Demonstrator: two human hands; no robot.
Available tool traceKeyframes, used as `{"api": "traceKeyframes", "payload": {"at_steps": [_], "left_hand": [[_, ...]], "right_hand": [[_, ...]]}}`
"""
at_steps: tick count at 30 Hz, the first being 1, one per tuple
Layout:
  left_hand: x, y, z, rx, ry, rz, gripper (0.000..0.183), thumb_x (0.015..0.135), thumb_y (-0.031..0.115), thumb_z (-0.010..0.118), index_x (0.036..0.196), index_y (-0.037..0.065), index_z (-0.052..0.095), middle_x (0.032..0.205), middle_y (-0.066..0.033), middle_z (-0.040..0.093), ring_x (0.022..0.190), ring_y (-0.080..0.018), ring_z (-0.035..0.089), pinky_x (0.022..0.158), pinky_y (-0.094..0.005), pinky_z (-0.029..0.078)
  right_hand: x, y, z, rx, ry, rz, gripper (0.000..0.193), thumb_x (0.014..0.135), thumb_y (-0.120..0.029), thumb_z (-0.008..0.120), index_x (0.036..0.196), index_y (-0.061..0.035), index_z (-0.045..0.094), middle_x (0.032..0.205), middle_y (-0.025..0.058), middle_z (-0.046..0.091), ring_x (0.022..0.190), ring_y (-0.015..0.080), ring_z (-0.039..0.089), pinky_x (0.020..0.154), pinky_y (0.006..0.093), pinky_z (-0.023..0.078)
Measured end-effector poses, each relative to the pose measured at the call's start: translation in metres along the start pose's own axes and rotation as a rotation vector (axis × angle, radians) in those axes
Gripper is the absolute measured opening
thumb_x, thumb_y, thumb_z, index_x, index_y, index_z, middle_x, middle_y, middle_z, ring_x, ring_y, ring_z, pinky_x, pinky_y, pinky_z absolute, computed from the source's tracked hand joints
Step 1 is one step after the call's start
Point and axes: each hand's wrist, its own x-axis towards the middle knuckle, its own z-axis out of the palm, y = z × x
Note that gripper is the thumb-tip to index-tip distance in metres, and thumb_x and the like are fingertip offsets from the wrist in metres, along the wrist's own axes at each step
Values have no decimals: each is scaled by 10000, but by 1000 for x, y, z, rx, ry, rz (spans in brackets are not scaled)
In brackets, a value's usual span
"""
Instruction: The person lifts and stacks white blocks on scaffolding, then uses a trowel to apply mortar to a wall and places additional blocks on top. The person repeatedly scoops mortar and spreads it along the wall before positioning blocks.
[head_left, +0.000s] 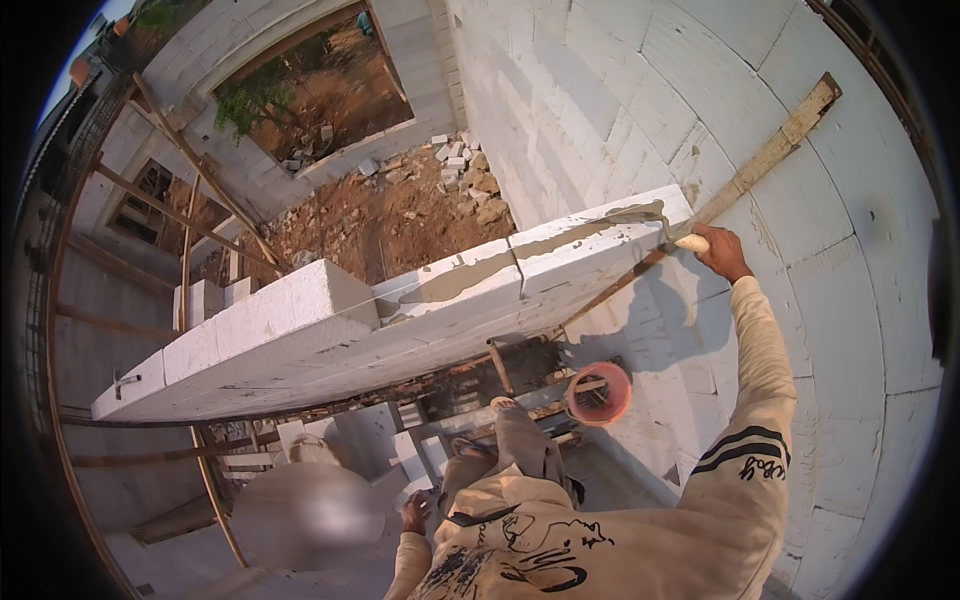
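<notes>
At the right, my right hand (724,252) is closed around the pale handle of a trowel (690,242). The trowel's blade is at the right end of a low white block wall (600,262), where it meets grey mortar (560,240). That mortar lies in an uneven strip along the wall's top, over the joint between two blocks. A raised white block (345,290) stands at the strip's left end. Low beside my thigh hangs my left hand (415,510), its fingers loosely parted; I see nothing held in it.
A red bucket (600,393) with something dark inside stands right of my feet. A wooden plank (780,140) leans along the tall block wall (680,90). A hammer-like tool (122,384) rests at the wall's left end. Wooden poles (215,190) cross at left; rubble (470,185) lies beyond.
</notes>
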Motion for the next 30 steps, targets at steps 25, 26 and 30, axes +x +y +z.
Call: {"api": "traceKeyframes", "payload": {"at_steps": [25, 26, 30], "left_hand": [[16, -39, 7, -285, 107, -1, 474, 989, 411, 599, 1364, 121, 599, 1264, -72, 699, 1102, -258, 651, 942, -446, 474], [14, -43, 7, -308, 86, 27, 468, 989, 412, 603, 1357, 122, 604, 1260, -71, 699, 1100, -258, 652, 939, -443, 474], [5, -57, 8, -362, 107, -10, 434, 993, 402, 609, 1326, 125, 624, 1248, -66, 699, 1083, -258, 658, 921, -424, 473]], "right_hand": [[12, -259, 65, 136, -36, -400, 472, 744, -105, 748, 1205, -104, 650, 1024, 116, 740, 883, 359, 707, 747, 497, 545], [13, -273, 68, 127, -25, -403, 478, 745, -108, 749, 1212, -108, 646, 1026, 121, 738, 885, 362, 706, 748, 498, 544], [19, -308, 76, 93, -74, -414, 499, 756, -123, 747, 1240, -117, 626, 1023, 149, 723, 889, 388, 694, 751, 506, 541]]}}
